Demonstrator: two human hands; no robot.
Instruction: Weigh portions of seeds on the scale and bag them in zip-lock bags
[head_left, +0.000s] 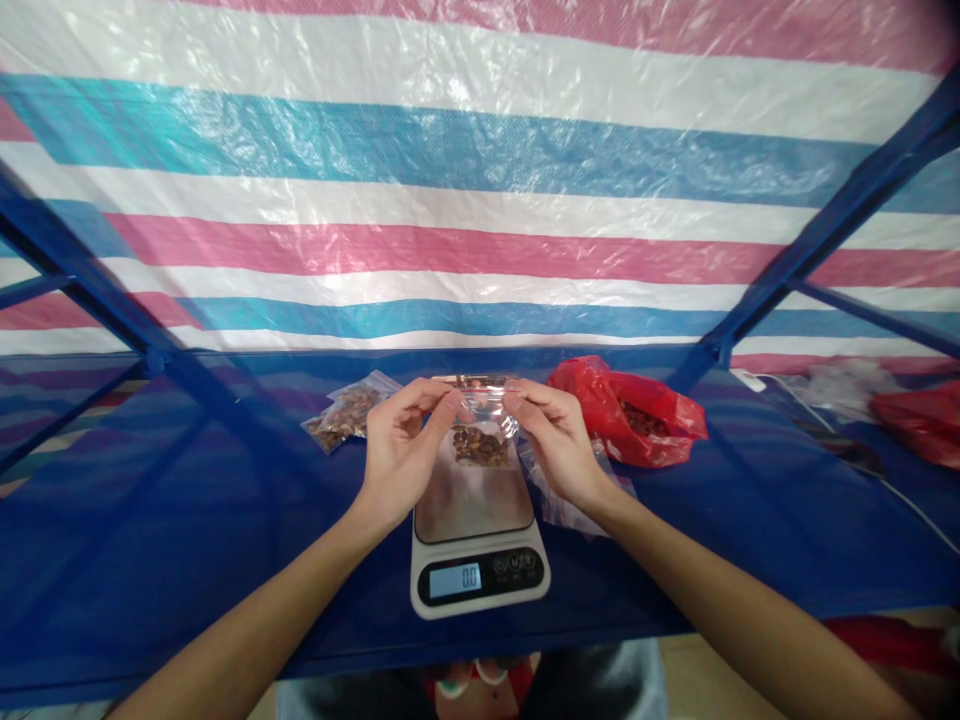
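Observation:
Between them, my left hand (409, 435) and my right hand (553, 432) pinch the top edge of a clear zip bag (481, 443), one at each side. Brown, nut-like pieces lie in the lower part of the bag, which hangs over the steel plate of a white kitchen scale (474, 505). The scale's lit display (455, 578) reads 0.0. Whether the bag's mouth is sealed I cannot tell. Close behind my right hand is an open red plastic bag (630, 410) holding similar brown pieces.
Filled zip bags (349, 412) lie left of the scale. Flat clear bags (570, 495) lie under my right wrist. The blue shelf (225, 540) has metal posts on both sides and a striped sheet (480, 200) behind. A cable (915, 510) and more bags sit far right.

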